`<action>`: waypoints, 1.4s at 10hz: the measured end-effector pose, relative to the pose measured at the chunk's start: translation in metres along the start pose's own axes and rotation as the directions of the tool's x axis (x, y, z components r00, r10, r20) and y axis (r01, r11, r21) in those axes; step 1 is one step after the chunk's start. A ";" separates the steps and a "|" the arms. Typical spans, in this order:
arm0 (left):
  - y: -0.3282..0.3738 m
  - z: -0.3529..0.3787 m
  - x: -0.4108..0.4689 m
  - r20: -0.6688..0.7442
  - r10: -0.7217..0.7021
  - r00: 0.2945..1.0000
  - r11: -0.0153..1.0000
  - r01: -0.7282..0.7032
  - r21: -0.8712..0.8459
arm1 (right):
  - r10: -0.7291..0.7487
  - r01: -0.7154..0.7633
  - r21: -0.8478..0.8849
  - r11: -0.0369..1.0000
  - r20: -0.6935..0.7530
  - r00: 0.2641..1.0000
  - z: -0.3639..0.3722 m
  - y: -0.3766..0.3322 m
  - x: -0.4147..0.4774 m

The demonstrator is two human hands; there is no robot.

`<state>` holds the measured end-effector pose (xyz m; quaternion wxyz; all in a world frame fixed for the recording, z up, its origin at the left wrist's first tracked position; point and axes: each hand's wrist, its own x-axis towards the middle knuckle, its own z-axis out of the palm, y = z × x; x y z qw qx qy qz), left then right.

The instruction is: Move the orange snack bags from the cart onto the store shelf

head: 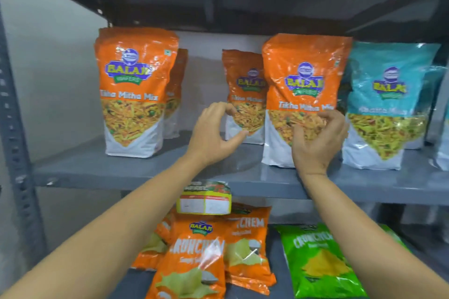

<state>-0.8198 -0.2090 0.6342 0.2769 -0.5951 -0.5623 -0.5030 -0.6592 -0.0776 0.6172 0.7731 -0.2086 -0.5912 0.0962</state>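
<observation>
Several orange snack bags stand upright on the grey shelf. One orange bag stands at the left with another behind it. A third stands farther back in the middle, and a front orange bag stands right of it. My right hand is in front of that front bag's lower part, fingers curled and touching its face. My left hand hovers in the gap between the bags, fingers curved apart, holding nothing. The cart is out of view.
Teal snack bags stand right of the orange ones. The shelf below holds orange chip bags and a green bag. A yellow price tag hangs on the shelf edge. A metal upright stands at the left.
</observation>
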 end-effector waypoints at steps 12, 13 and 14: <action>-0.036 0.021 0.013 0.402 -0.629 0.666 0.479 0.739 -0.474 | 0.441 -0.619 0.087 0.781 0.624 0.645 0.026 0.027 0.010; -0.035 0.023 0.013 0.396 -0.631 0.667 0.478 0.737 -0.478 | 0.433 -0.587 0.071 0.807 0.605 0.668 0.024 0.020 0.005; -0.023 0.018 0.010 0.299 -0.630 0.717 0.620 0.696 -0.362 | 0.346 -0.425 -0.004 0.905 0.585 0.733 0.014 0.010 0.004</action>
